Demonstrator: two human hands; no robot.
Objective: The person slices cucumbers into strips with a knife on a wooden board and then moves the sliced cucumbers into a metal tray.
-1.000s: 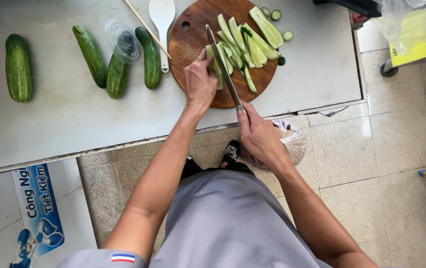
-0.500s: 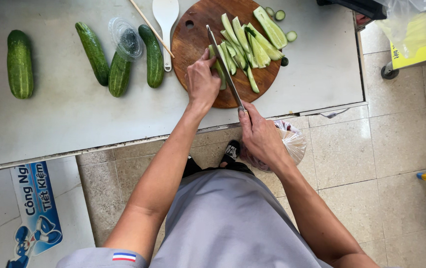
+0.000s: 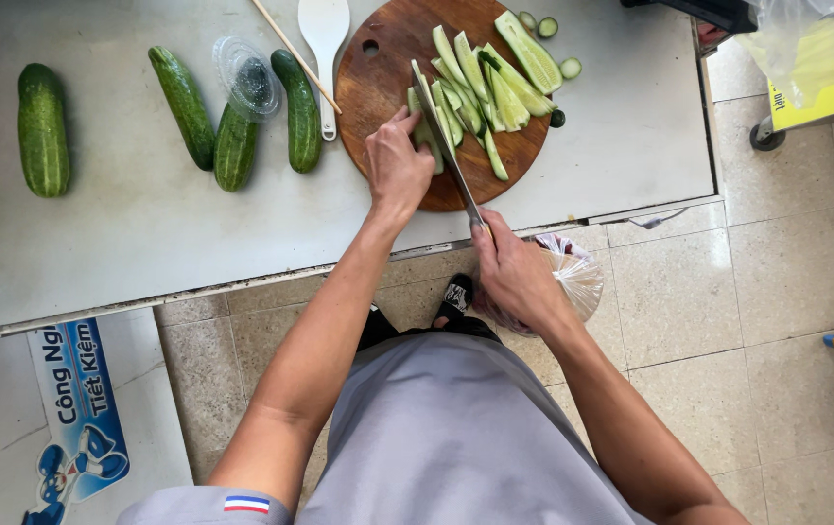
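Head view | left hand [image 3: 398, 165] fingers pin cucumber strip [image 3: 424, 131] | right hand [image 3: 514, 277] grips knife [image 3: 444, 146] alongside

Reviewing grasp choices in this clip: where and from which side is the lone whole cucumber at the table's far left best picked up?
Grip the lone cucumber around its thick middle, coming from above with fingers on its two long sides. It lies flat, pointing away from the person, apart from the other cucumbers, so both flanks look free. Its rounded, tapering ends would probably slip.
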